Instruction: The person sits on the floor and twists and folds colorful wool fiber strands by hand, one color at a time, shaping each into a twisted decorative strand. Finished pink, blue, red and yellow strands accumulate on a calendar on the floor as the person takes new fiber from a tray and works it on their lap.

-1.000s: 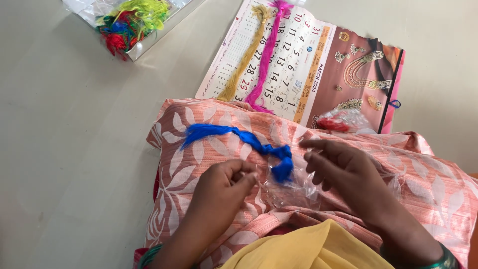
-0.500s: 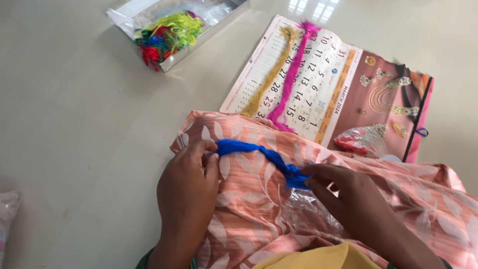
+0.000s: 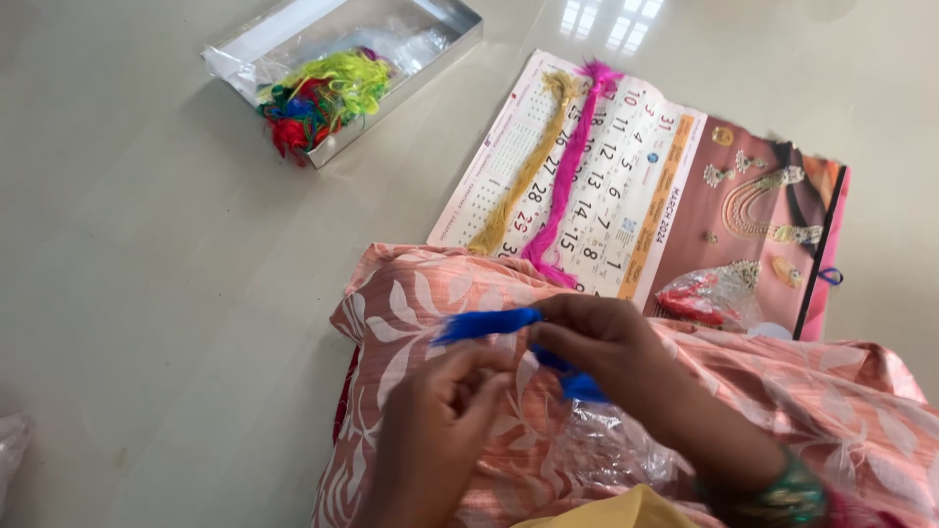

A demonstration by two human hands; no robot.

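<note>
Since the earlier frame, both hands have closed in toward each other over the blue thread skein [image 3: 486, 323], and the skein's free end now points left instead of lying stretched across the cloth. Right hand [image 3: 606, 342]: fingers pinched on the skein near its middle, with a short blue length showing below the hand. Left hand [image 3: 440, 430]: fingers curled narrowly just beneath the skein; whether they grip it cannot be told. Skein position: above the peach leaf-patterned pillow [image 3: 411, 293], beside a crumpled clear plastic bag [image 3: 606, 450]. Beyond the pillow, a wall calendar [image 3: 626, 196] lies flat on the floor [image 3: 147, 244], carrying a pink skein [image 3: 567, 186] and a mustard skein [image 3: 523, 176] side by side. Farther left, an open box [image 3: 430, 39] holds tangled multicoloured threads [image 3: 318, 98].
</note>
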